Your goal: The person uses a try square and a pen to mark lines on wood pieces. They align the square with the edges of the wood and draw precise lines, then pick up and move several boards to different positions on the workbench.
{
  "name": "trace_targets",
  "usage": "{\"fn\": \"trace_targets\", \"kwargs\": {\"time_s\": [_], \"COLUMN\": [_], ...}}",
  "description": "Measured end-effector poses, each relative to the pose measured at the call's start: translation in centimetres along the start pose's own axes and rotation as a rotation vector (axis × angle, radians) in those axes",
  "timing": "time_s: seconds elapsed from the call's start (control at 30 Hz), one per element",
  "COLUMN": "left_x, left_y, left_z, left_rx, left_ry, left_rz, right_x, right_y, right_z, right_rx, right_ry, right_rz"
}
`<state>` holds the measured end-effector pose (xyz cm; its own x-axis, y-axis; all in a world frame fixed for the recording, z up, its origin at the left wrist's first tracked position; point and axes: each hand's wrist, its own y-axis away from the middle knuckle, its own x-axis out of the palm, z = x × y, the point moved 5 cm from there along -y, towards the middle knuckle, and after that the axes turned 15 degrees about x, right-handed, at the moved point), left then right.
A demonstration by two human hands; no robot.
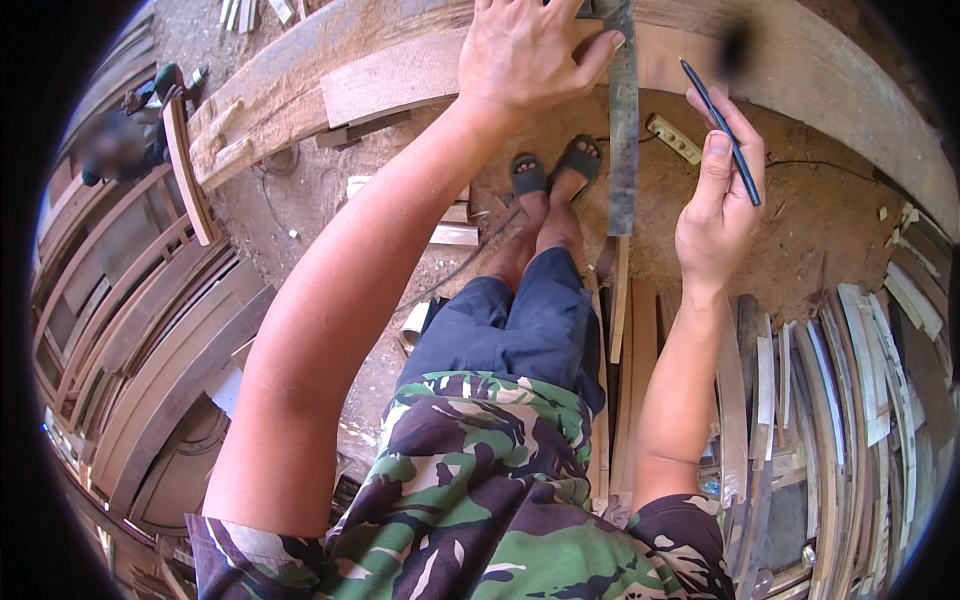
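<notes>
- Board (pixel 400 75): it is lying on the bench (pixel 830 75), running beneath our left hand (pixel 525 60).
- We are stretching that hand out, thumb reaching the ruler (pixel 622 150); its fingertips are lying out of view, so we cannot tell whether it is gripping.
- The ruler is crossing the board and jutting past its near edge.
- Our right hand (pixel 720 185) is grasping a pencil (pixel 716 118).
- A power strip (pixel 675 138) is lying on the ground.

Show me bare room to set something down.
Free: the board left of the left hand, and the dirt between the right hand and the timber at lower right. Crowded: that timber, packed close, and the panels at left.
</notes>
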<state>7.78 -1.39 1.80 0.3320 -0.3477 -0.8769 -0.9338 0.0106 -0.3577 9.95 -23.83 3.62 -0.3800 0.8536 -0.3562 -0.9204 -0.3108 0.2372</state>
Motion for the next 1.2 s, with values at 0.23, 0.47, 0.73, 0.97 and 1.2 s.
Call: {"fn": "trace_targets", "kwargs": {"time_s": [0.23, 0.47, 0.73, 0.97, 1.2], "left_x": [-0.1, -0.1, -0.5, 0.3, 1.3], "left_y": [0.0, 0.0, -0.2, 0.6, 1.0], "left_z": [0.1, 0.2, 0.2, 0.7, 0.9], "left_rx": [-0.055, -0.071, -0.065, -0.105, -0.093], "left_ry": [0.008, -0.012, -0.004, -0.029, -0.101], "left_rz": [0.003, 0.017, -0.004, 0.011, 0.048], "right_x": [0.7, 1.2, 1.1, 0.1, 4.6], "right_y": [-0.8, -1.1, -0.9, 2.5, 4.0], "right_z": [0.1, 0.8, 1.4, 1.2, -5.4], "right_rx": [-0.109, -0.202, -0.191, -0.063, 0.543], "right_ry": [0.123, 0.273, 0.36, 0.537, -0.106], "right_rz": [-0.067, -0.073, -0.012, -0.013, 0.087]}}
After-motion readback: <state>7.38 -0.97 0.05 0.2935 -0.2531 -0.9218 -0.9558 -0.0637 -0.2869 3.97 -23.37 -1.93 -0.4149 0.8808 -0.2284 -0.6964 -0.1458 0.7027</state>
